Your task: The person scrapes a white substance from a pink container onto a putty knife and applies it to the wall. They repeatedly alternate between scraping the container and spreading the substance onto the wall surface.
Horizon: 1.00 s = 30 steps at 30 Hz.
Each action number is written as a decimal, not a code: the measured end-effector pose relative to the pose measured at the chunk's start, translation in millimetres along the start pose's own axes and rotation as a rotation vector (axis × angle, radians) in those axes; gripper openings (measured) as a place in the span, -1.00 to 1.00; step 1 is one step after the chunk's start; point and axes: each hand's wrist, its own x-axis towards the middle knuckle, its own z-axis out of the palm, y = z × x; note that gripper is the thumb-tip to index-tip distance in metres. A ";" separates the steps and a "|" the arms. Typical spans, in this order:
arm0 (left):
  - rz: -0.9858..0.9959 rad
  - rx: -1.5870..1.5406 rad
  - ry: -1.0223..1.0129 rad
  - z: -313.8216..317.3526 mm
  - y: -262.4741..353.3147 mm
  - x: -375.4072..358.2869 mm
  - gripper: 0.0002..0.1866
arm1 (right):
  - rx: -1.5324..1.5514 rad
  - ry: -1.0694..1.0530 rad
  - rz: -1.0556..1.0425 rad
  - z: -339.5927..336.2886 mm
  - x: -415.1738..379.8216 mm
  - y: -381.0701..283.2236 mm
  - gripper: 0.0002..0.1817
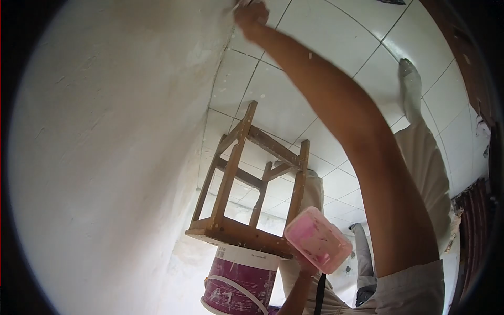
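My right hand (pixel 252 17) is at the top of the view, at the end of a long bare forearm, close to the pale wall (pixel 121 115). Its fingers look closed, but blur and the frame edge hide what they hold. Low in the middle, my left hand (pixel 306 268) grips a translucent pink plastic container (pixel 318 239) from below. Pink and whitish smears mark the container. Beside it is a wooden stool (pixel 247 234), its seat low in the view and its legs pointing up the frame. A purple and white bucket (pixel 239 278) rests against the seat.
White floor tiles (pixel 294 94) with dark joints fill the upper middle. A foot (pixel 410 79) and pale trousers (pixel 422 152) show at the right. Another dark-tipped foot or shoe (pixel 362 252) is lower down. Reddish-brown fabric or slats (pixel 475 231) line the right edge.
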 end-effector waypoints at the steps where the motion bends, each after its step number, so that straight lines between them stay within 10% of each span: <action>1: -0.006 -0.007 -0.009 2.1 -1.5 2.1 -0.03 | 0.191 0.030 0.079 -7.0 -31.1 -13.8 -0.83; 2: 0.284 0.336 -0.024 3.5 -4.3 1.8 -0.03 | 0.865 0.166 0.291 -28.3 -70.8 -23.0 -0.75; 4: 0.546 0.671 -0.039 -2.3 -11.5 2.0 -0.03 | 0.537 0.062 -0.318 -51.4 -146.9 16.6 -0.71; 6: 0.848 0.793 -0.160 -9.8 -17.2 25.6 0.03 | 0.725 -0.054 -0.428 -58.4 -195.1 53.8 -0.77; 8: 0.503 0.261 -0.244 17.1 -2.7 14.1 0.03 | 0.941 -0.174 -0.303 -91.4 -248.0 87.8 -0.84; 9: 0.011 -0.319 -0.238 42.9 15.4 7.9 -0.08 | 1.076 -0.157 -0.211 -110.5 -271.4 100.2 -0.91; 12: 0.339 -0.110 -0.426 90.8 37.5 20.7 -0.15 | 1.208 -0.195 -0.101 -215.6 -322.9 122.8 -0.82; 18: 0.132 -0.405 -0.682 135.8 59.4 36.3 -0.02 | 0.604 -0.263 -0.159 -353.1 -400.7 129.5 -0.85; 30: 0.413 -0.308 -0.810 200.4 53.1 -99.6 0.00 | 0.309 0.040 -0.503 -410.3 -457.5 114.7 -0.90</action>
